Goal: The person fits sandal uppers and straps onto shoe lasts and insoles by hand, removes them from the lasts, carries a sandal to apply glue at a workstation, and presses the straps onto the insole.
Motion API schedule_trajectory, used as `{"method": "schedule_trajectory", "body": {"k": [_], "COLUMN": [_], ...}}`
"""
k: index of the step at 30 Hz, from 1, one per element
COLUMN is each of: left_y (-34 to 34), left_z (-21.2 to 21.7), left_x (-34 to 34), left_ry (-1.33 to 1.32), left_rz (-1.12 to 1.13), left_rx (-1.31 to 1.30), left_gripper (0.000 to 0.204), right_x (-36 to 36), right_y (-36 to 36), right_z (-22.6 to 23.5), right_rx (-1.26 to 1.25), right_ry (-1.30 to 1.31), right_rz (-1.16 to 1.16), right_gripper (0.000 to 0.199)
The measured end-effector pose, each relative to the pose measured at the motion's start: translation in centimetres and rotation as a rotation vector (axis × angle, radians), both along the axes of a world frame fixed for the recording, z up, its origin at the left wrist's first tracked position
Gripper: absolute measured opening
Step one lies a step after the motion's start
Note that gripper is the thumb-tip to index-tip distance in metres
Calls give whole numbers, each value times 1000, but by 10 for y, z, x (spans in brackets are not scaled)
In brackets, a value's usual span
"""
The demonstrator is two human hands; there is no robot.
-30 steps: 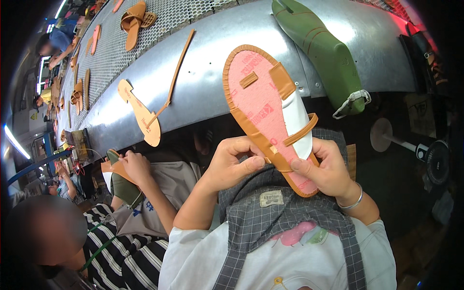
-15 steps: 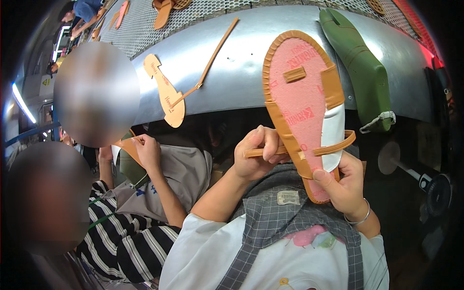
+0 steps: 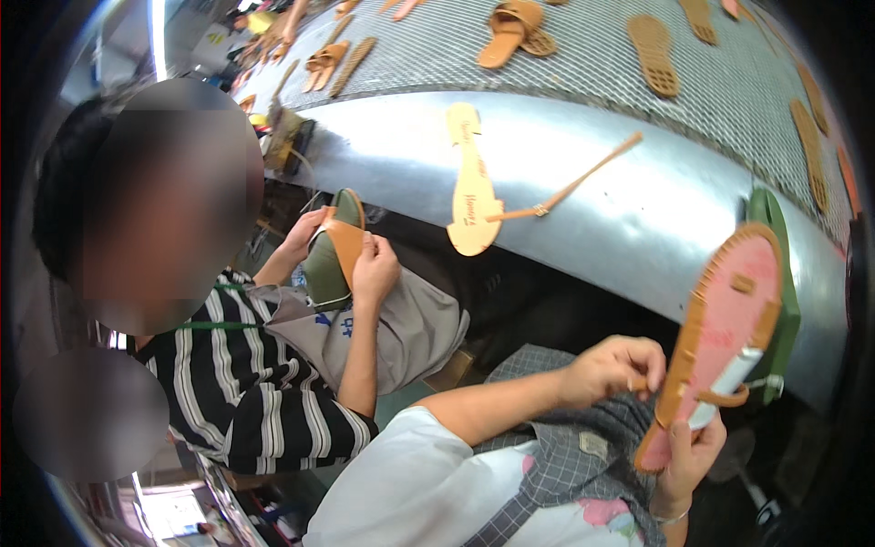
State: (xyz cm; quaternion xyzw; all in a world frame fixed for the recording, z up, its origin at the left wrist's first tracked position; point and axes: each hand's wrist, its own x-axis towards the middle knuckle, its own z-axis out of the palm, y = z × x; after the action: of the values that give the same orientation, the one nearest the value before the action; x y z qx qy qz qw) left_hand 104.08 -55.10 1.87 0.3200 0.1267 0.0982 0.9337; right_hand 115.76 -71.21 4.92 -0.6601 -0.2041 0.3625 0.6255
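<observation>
A tan sandal stands sole side toward me, its underside pink with a pleated tan edge and a white patch. Its heel end is gripped by my right hand, thumb on the pink face. Beside it, my left hand is closed, pinching the end of the sandal's thin tan strap. Behind the sandal, partly covered by it, is a green shoe last. A pale insole lies on the metal ledge, with a narrow buckled strap across its heel end and extending right.
The metal ledge runs along a mesh conveyor carrying several sandals and brown soles. At my left a co-worker in a striped shirt holds a green last with a tan upper. A fan stands low at right.
The view has swung left, so the sandal and my hands appear farther right. Both hands keep hold of the sandal and strap. The co-worker's last shows more fully.
</observation>
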Motion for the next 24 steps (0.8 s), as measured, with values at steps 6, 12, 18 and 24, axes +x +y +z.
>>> {"method": "schedule_trajectory", "body": {"k": [6,12,18,24], "left_y": [-15,-15,-28,-14], "left_z": [9,22,22,8], "left_x": [5,22,43,59], "left_ry": [-89,56,53,-45], "left_rz": [45,60,179,322], "left_rx": [183,424,688,652], "left_gripper": [27,34,41,31], "right_x": [1,2,21,27], "right_y": [-1,-8,-24,-20], "right_z": [0,-1,-18,-51], "right_rx": [87,130,185,173], "right_ry": [135,-56,-76,-54], "right_rz": [56,4,121,138], "right_gripper": [42,47,52,66]}}
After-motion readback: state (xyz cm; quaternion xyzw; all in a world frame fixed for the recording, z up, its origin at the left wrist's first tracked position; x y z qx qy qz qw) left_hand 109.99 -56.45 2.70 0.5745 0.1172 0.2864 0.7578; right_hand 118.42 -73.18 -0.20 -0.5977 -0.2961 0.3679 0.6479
